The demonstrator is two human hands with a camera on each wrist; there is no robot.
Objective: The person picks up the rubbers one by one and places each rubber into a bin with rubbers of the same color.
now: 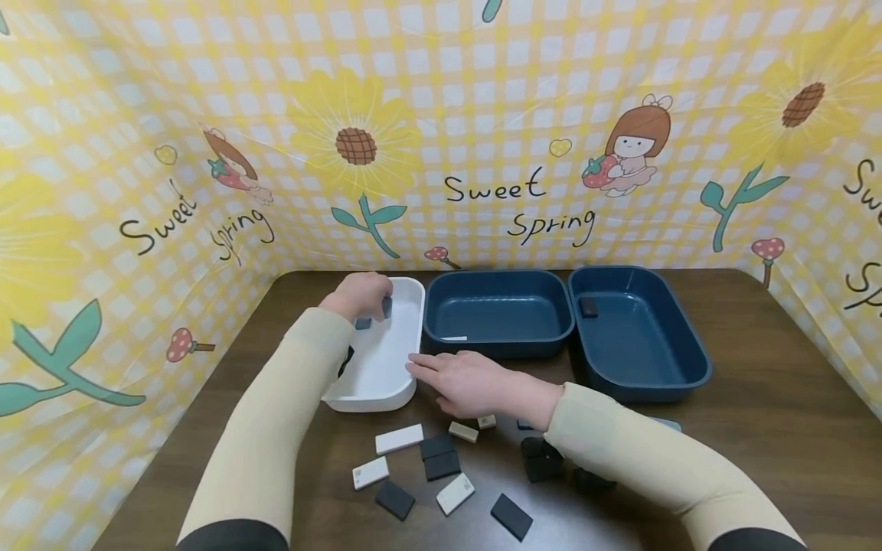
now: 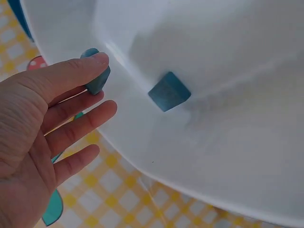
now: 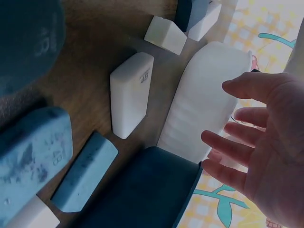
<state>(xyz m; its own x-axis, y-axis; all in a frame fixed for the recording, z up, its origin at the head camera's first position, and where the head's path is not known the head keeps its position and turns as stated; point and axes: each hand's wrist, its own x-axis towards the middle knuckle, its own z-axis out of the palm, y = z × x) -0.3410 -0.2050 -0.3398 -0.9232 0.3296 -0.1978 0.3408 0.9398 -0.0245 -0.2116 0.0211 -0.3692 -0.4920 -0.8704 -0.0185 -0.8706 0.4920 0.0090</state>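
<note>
L hand point(image 2: 50, 123) pinches blue-grey block point(image 2: 98, 79) btwn thumb & finger, others spread, at white tub point(image 1: 375, 403); 2nd block point(image 2: 169, 91) lies in tub just off those fingertips. R hand point(image 1: 475, 383): fingers loose, slightly apart, tips by tub's rim, contact unclear; mid blue tub point(image 1: 499, 348) beyond R knuckles.

blu block point(image 2: 99, 81), wht tray point(image 1: 384, 360), ylw-chk cloth point(image 1: 475, 130)
</note>
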